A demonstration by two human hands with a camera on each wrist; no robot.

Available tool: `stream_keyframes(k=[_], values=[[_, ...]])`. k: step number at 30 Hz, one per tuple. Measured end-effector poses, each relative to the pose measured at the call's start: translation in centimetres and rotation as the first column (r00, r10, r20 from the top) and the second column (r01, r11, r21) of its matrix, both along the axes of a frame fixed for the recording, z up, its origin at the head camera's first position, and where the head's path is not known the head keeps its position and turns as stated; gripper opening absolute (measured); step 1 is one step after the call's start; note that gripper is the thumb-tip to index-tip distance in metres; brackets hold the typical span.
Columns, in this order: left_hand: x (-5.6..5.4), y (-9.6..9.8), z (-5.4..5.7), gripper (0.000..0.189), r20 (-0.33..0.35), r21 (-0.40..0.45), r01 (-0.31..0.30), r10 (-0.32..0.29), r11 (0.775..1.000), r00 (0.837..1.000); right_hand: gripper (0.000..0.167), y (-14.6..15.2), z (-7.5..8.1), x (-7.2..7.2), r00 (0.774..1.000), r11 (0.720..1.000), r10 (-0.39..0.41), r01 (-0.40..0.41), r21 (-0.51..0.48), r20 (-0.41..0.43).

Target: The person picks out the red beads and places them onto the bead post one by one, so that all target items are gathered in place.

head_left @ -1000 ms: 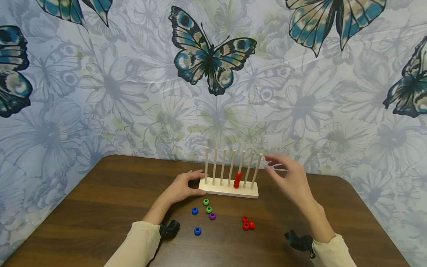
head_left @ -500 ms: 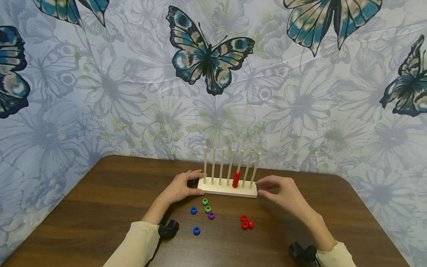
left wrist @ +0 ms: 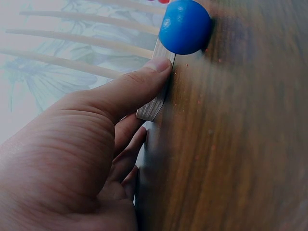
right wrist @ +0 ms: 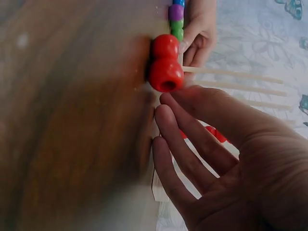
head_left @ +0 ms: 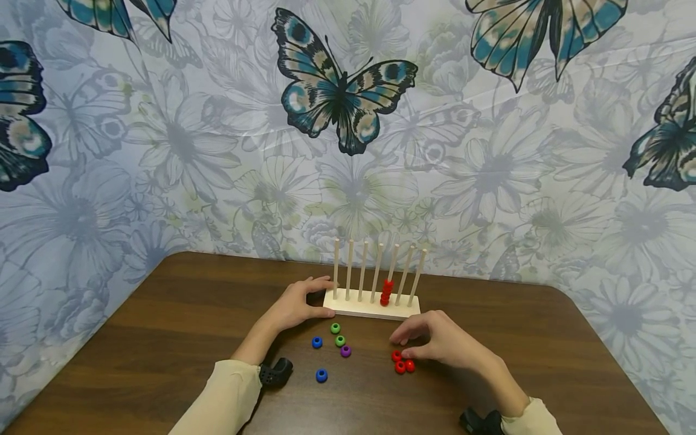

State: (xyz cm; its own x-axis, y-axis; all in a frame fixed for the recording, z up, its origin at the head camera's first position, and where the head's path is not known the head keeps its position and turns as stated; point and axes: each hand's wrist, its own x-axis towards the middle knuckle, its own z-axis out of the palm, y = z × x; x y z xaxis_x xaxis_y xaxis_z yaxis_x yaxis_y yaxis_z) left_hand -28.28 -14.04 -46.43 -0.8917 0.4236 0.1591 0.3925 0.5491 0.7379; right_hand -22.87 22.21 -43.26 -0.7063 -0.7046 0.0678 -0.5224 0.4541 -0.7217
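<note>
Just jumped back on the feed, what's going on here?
A person's left hand holds the left end of a wooden peg board, while the right hand reaches in at three loose red beads; whether it touches one is hard to tell. A red stack sits on the fifth peg from the left, and the other six pegs are bare. Two green beads, two blue beads and a purple bead lie loose on the table.

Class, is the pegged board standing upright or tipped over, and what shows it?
Upright. The pegged board sits on the table with its pegs pointing up; the left hand grips one end.
</note>
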Motion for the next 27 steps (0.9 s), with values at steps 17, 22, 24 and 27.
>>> stream_keyframes(k=[17,22,24,27], values=[[-0.1,0.0,-0.1,0.062,0.009,-0.016,-0.012,0.012,1.000,1.000,0.023,-1.3,-0.8,0.5,0.999,0.999,0.039,-0.039,-0.019,-0.012],[-0.1,0.0,-0.1,0.062,0.009,-0.014,-0.011,0.011,1.000,1.000,0.021,-1.3,-0.6,0.5,0.998,1.000,-0.014,0.013,-0.015,-0.054],[-0.1,0.0,-0.1,0.062,0.007,-0.014,-0.012,0.012,1.000,1.000,0.020,-1.4,-0.4,0.6,0.997,0.999,-0.040,0.038,-0.029,-0.063],[-0.1,0.0,-0.1,0.062,0.006,-0.016,-0.012,0.012,1.000,1.000,0.019,-1.4,-0.1,0.6,0.995,0.996,-0.077,0.073,-0.059,-0.068]])
